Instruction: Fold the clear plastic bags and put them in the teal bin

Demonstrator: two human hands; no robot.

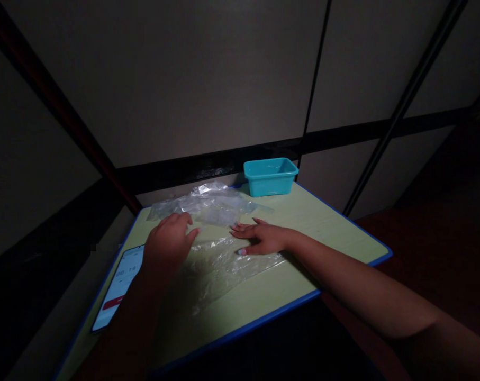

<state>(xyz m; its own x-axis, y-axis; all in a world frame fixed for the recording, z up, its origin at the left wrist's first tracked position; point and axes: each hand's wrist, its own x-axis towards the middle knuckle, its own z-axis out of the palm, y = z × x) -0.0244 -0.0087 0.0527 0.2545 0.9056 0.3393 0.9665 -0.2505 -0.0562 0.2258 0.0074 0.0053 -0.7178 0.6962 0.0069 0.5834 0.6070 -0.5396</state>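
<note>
A clear plastic bag (224,272) lies spread over the middle of the table. My right hand (265,237) rests on its far right part, palm down with the fingers stretched out. My left hand (170,241) is by the bag's far left corner, thumb and fingers apart with nothing visible between them; whether it touches the bag I cannot tell. Just beyond both hands sits a crumpled heap of clear plastic bags (216,201). My left forearm hides part of the table's left side.
A turquoise plastic basin (269,185) stands at the table's far edge. On the left a phone (118,288) shows a running-timer style screen, partly covered by my arm. The yellowish table (331,227) has a blue rim. Dark-striped panels (216,79) rise behind it.
</note>
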